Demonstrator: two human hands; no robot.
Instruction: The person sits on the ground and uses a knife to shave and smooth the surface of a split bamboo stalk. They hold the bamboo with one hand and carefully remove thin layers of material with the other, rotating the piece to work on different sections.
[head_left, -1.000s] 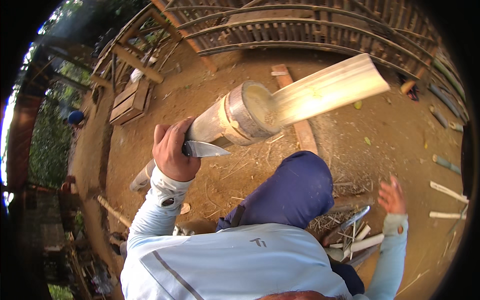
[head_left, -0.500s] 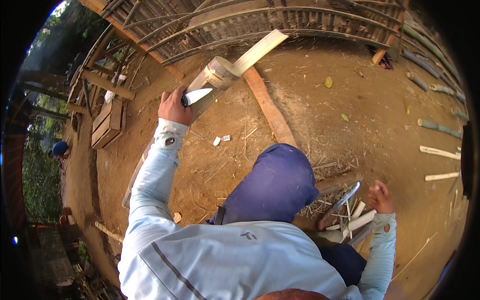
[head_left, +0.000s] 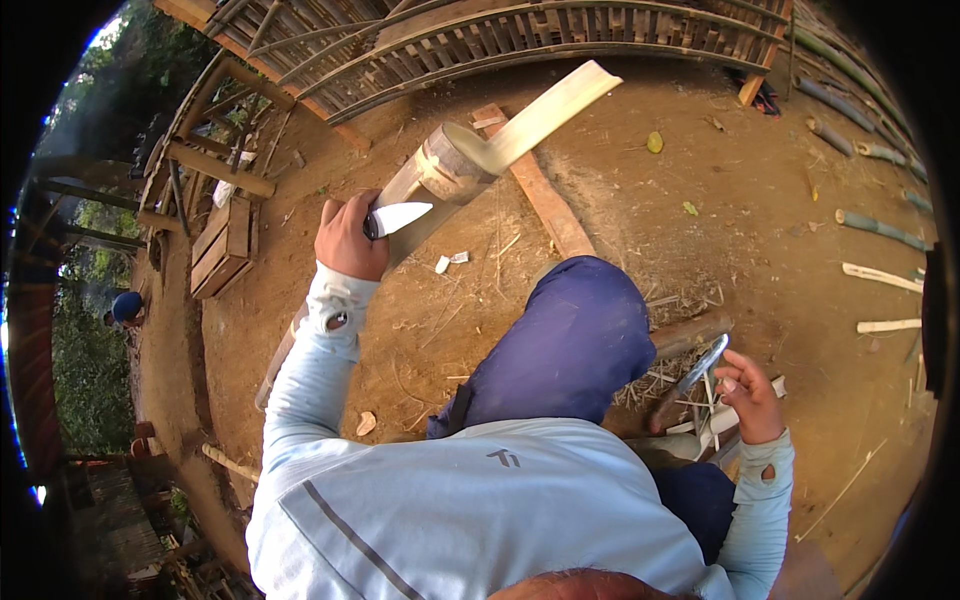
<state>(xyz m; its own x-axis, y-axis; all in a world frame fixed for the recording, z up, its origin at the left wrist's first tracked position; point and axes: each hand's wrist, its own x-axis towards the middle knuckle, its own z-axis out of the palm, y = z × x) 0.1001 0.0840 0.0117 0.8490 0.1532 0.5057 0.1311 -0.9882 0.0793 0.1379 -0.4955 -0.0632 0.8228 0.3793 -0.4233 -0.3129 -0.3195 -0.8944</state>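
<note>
My left hand [head_left: 350, 236] is closed around the dark handle of a knife [head_left: 402, 217], whose bright blade points right. A thick bamboo pole [head_left: 455, 165] runs past this hand, its far end cut open with one long pale strip jutting out to the upper right. Whether the fingers also grip the pole is hard to see. At the lower right, my right hand [head_left: 750, 398] is empty, its fingers apart and partly bent. Just left of it, a long metal blade [head_left: 708, 362] rests over pale bamboo pieces [head_left: 722, 424].
A flat wooden plank [head_left: 545, 200] lies on the dirt beyond my purple-clad knee [head_left: 575, 340]. A slatted bamboo structure [head_left: 560, 40] stands at the far side. Cut bamboo lengths [head_left: 880, 230] lie along the right, and a wooden crate [head_left: 222, 250] sits at the left.
My right hand has come closer to the metal blade, its fingers spreading a little. The bamboo pole's split end has shifted right in view. My left hand keeps the knife.
</note>
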